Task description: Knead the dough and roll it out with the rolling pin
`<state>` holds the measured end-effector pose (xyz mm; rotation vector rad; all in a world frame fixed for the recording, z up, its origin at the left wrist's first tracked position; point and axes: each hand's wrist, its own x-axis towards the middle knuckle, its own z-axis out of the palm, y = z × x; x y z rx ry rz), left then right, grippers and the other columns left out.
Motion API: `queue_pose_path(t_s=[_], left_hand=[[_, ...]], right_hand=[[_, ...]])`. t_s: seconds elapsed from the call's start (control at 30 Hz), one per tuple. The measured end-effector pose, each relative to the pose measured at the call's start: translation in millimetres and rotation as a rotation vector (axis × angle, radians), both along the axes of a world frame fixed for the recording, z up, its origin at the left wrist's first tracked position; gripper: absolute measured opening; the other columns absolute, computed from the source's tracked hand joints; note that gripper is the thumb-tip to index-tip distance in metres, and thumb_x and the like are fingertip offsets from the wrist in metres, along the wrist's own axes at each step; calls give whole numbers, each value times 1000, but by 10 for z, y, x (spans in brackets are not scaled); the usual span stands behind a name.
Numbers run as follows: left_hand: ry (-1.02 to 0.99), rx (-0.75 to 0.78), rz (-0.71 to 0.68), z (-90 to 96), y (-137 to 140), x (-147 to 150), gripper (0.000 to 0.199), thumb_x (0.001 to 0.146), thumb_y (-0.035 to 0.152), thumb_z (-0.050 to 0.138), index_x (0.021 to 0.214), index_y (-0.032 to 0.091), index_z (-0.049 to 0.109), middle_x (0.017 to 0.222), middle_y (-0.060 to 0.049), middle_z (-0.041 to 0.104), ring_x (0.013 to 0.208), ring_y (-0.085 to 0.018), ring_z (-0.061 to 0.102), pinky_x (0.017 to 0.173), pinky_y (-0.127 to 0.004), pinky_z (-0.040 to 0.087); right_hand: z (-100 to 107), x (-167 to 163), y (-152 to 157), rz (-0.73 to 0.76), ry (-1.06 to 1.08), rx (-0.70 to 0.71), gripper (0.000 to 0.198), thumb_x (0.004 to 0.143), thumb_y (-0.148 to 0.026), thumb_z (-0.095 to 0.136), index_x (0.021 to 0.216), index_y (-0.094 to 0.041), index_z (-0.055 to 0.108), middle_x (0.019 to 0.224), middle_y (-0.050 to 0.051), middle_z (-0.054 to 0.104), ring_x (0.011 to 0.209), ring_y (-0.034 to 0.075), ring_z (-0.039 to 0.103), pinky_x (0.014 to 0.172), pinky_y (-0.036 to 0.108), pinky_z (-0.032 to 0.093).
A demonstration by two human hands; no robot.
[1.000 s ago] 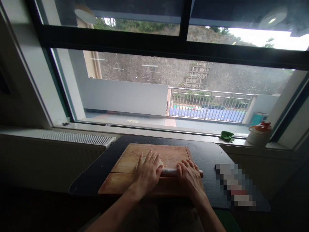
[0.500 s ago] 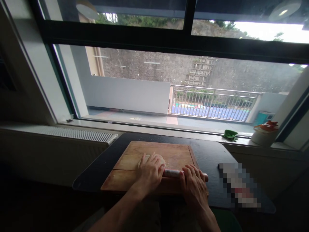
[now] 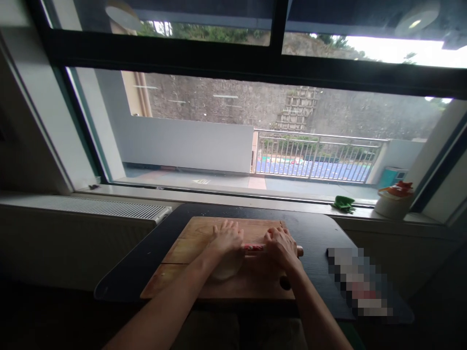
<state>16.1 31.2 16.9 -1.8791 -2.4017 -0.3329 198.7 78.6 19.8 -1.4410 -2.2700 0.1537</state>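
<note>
A rolling pin [image 3: 253, 247] lies crosswise over the wooden board [image 3: 182, 250], its patterned middle showing between my hands. My left hand [image 3: 229, 237] is closed over the pin's left part, fingers pointing away from me; that end is hidden beneath it. Around the right part curls my right hand [image 3: 281, 243], with the pin's wooden tip sticking out beyond it. A flat piece of pale dough [image 3: 229, 270] rests on the board on the near side of the pin, partly covered by my left forearm.
The board lies on a dark table [image 3: 314, 233]. At the table's right is a pixelated item [image 3: 359, 282]. On the window sill stand a green object [image 3: 343, 204] and a whitish container [image 3: 393, 201]. A radiator [image 3: 91, 209] is at the left.
Both hands and the rolling pin have moved away from me across the board. More of the dough now shows on the near side, and a dark hole in the board is uncovered.
</note>
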Motion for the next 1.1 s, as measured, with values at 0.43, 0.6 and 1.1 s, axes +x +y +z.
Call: queue_pose_path(t_s=[0.43, 0.6, 1.1], left_hand=[[3, 36, -113, 15, -891, -59, 44, 90, 26, 26, 121, 20, 57, 133, -6, 50, 128, -23, 39, 105, -45, 32], [26, 21, -42, 9, -766, -186, 46, 90, 23, 26, 130, 18, 48, 140, -8, 41, 133, -26, 30, 108, -53, 24], [157, 413, -356, -281, -1218, 363, 45, 88, 25, 41, 134, 26, 42, 136, -1, 47, 133, -25, 29, 112, -51, 13]], right_hand=[[-206, 268, -160, 107, 88, 36, 36, 91, -43, 31, 108, -31, 61, 114, -1, 61, 119, 18, 40, 97, 35, 25], [-154, -54, 56, 107, 71, 84, 35, 91, -30, 31, 105, -26, 63, 107, 3, 63, 108, 18, 47, 91, 32, 28], [-270, 175, -222, 176, 50, 316, 29, 93, -26, 32, 103, -22, 59, 115, 5, 57, 116, 20, 41, 99, 34, 25]])
